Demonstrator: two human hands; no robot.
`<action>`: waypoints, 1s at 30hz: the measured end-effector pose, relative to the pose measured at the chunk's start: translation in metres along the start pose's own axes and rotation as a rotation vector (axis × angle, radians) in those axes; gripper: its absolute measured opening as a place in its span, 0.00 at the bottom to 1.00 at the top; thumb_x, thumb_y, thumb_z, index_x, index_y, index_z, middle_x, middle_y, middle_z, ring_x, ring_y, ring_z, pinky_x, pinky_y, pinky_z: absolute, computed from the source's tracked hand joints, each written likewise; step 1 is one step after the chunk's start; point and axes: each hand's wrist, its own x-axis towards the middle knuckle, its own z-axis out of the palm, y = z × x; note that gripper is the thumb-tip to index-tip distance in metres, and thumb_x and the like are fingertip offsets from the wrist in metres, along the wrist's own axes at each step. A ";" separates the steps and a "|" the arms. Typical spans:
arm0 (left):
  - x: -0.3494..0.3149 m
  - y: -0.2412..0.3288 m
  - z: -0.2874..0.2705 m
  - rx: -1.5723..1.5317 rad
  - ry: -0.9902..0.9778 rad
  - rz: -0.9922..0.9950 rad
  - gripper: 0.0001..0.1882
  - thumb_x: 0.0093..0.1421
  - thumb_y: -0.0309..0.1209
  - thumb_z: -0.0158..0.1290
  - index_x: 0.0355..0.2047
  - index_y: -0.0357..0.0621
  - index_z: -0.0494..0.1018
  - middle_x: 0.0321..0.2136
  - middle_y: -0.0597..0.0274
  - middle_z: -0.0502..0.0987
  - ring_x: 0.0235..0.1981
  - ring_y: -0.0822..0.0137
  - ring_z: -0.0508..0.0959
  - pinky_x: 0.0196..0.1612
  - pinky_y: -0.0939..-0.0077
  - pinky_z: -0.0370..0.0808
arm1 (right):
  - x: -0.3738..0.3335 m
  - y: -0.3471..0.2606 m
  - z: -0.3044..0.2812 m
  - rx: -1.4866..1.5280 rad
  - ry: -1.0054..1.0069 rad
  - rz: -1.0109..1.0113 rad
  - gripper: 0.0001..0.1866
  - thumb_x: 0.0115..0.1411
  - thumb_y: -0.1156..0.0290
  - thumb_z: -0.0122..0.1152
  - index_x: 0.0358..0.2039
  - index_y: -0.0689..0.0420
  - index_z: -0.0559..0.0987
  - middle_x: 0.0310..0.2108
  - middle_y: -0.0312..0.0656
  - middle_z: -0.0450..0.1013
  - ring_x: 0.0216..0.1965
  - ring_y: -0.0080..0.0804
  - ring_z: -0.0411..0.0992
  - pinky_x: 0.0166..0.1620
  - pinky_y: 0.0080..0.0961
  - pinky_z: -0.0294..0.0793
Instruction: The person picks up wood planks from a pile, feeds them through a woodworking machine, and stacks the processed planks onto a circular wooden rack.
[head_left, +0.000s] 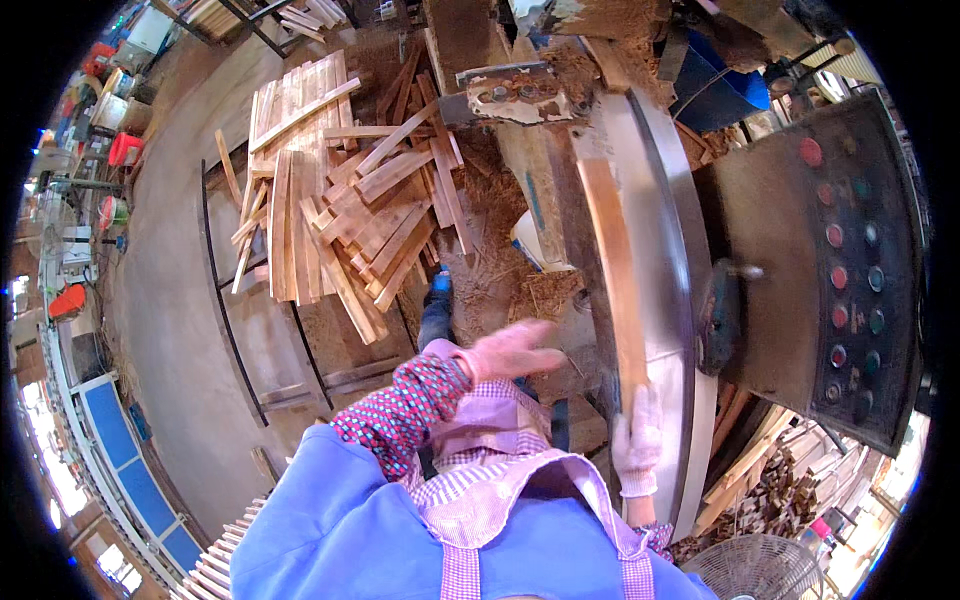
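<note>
A long wooden board (612,265) lies lengthwise on the metal machine bed (655,300) to my right. My right hand (637,447), in a pale work glove, is at the board's near end, thumb on one side and fingers on the other. My left hand (512,348), in a pink glove, is held in front of my body, to the left of the bed. It is slightly blurred, with fingers stretched out, thumb apart and nothing in it. The board's far end points toward a worn metal machine part (520,95) covered in dust.
A large pile of cut boards (350,190) rests on the left, some stacked and others crossed loosely. A control panel (850,280) with red and green buttons stands at the right. Sawdust (485,200) covers the floor between. A fan (760,570) is at lower right.
</note>
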 end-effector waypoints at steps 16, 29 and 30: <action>0.203 -0.509 -0.323 1.232 0.381 -0.793 0.18 0.66 0.36 0.44 0.54 0.48 0.68 0.52 0.60 0.72 0.58 0.59 0.70 0.54 0.54 0.67 | 0.344 -0.009 0.045 0.088 0.302 -0.010 0.24 0.70 0.76 0.41 0.66 0.65 0.60 0.67 0.50 0.58 0.69 0.40 0.54 0.69 0.33 0.48; 0.147 -0.403 -0.348 0.531 0.289 -0.871 0.36 0.46 0.53 0.65 0.49 0.39 0.76 0.45 0.50 0.81 0.46 0.53 0.81 0.50 0.57 0.77 | 0.306 -0.160 0.081 0.065 0.227 -0.187 0.24 0.65 0.75 0.46 0.60 0.73 0.66 0.61 0.57 0.66 0.62 0.45 0.65 0.64 0.39 0.62; 0.121 -0.385 -0.334 0.289 0.323 -0.846 0.36 0.46 0.54 0.64 0.45 0.33 0.78 0.42 0.47 0.81 0.41 0.53 0.82 0.47 0.60 0.79 | 0.288 -0.166 0.089 0.203 0.081 -0.131 0.22 0.63 0.75 0.50 0.58 0.70 0.70 0.58 0.55 0.69 0.60 0.42 0.67 0.64 0.36 0.63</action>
